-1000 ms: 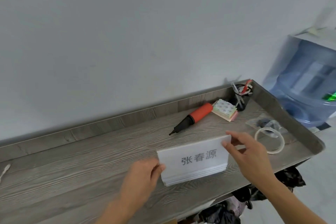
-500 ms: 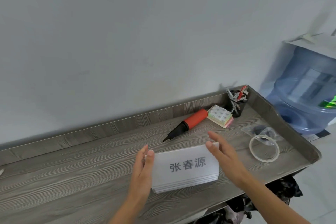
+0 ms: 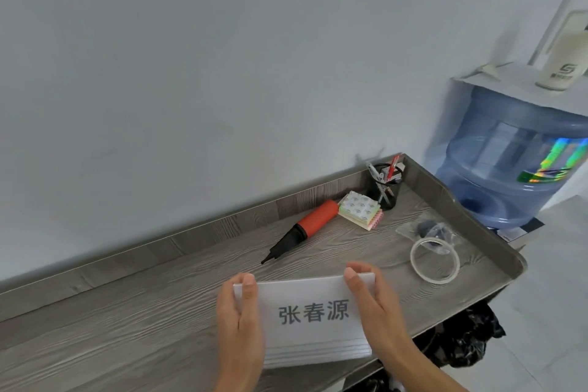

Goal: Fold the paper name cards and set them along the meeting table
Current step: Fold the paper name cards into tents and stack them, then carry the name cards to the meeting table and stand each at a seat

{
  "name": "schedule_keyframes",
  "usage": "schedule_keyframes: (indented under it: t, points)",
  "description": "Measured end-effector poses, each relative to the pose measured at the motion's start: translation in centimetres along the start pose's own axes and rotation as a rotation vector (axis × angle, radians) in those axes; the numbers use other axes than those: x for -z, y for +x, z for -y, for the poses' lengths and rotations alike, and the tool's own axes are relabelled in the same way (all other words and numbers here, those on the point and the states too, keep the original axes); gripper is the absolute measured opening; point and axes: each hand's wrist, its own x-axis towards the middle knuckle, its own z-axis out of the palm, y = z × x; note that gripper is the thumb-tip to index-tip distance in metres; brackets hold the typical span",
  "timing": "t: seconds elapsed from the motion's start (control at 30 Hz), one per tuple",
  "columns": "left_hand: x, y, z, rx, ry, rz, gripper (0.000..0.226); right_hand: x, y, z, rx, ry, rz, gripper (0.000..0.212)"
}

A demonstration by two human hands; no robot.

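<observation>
A stack of folded white name cards (image 3: pixel 313 328) stands on the grey wood-grain table (image 3: pixel 127 312) near its front edge. The front card shows three printed characters. My left hand (image 3: pixel 240 328) holds the stack's left end, thumb lying over the front face. My right hand (image 3: pixel 378 312) holds the right end, thumb on the front near the top corner and fingers behind. The back of the stack is hidden.
Behind the stack lie an orange and black hand pump (image 3: pixel 305 229), a pad of sticky notes (image 3: pixel 359 210), a black pen holder (image 3: pixel 386 184), a tape ring (image 3: pixel 434 259) and a small plastic bag (image 3: pixel 429 231). A blue water bottle (image 3: pixel 515 162) stands to the right, and black bags (image 3: pixel 461 340) lie under the table.
The stack has slid left along the table and nearer to me. Both hands have closed in on its ends, thumbs now over the front face. The view has tilted up.
</observation>
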Motion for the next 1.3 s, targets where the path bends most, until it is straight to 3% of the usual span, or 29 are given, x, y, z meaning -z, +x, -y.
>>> schedule_keyframes:
  t: [0.07,0.3,0.4,0.57,0.83,1.0,1.17,1.3]
  points:
    - [0.4,-0.7,-1.0,-0.007,-0.005,0.092,0.025,0.5,-1.8,0.6,-0.008,0.018,-0.077,0.013]
    - [1.0,-2.1,-1.8,-0.020,0.069,0.483,0.032,1.8,-9.3,0.8,-0.048,0.064,-0.411,0.040]
    - [0.2,-3.8,-1.5,-0.007,0.087,0.688,0.024,2.4,-13.5,-0.6,-0.086,0.077,-0.599,0.036]
    - [-1.8,-9.5,0.2,-0.068,0.169,1.004,0.030,4.7,-22.2,-3.4,-0.161,0.121,-0.887,0.031]
    - [-5.1,-22.8,2.9,-0.071,0.278,1.378,0.044,9.6,-35.8,-8.6,-0.240,0.255,-1.233,0.025]
    - [-7.4,-34.7,4.8,-0.113,0.361,1.525,0.043,14.7,-45.5,-12.6,-0.303,0.332,-1.378,0.030]
    - [-9.1,-46.4,6.5,-0.108,0.429,1.667,0.024,20.0,-54.9,-15.4,-0.359,0.362,-1.495,0.027]
    - [-11.0,-53.8,6.6,-0.091,0.465,1.800,0.027,23.6,-60.2,-16.6,-0.383,0.400,-1.567,0.031]
